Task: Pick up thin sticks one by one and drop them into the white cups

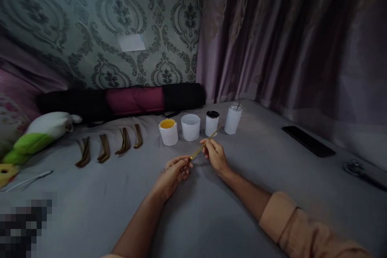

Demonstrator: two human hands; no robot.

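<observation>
The left hand (175, 172) and right hand (215, 155) pinch a slim golden stick (198, 152) between them, seemingly steadying it; the next move likely calls for light control.

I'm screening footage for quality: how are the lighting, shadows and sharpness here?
Head view: dim light, with the purple curtain falling into deep shadow; soft shadows on the gray sheet near the left hand and right hand. Head view again: the right sleeve looks soft, and a lower-left patch is pixelated beyond recognition.
</observation>
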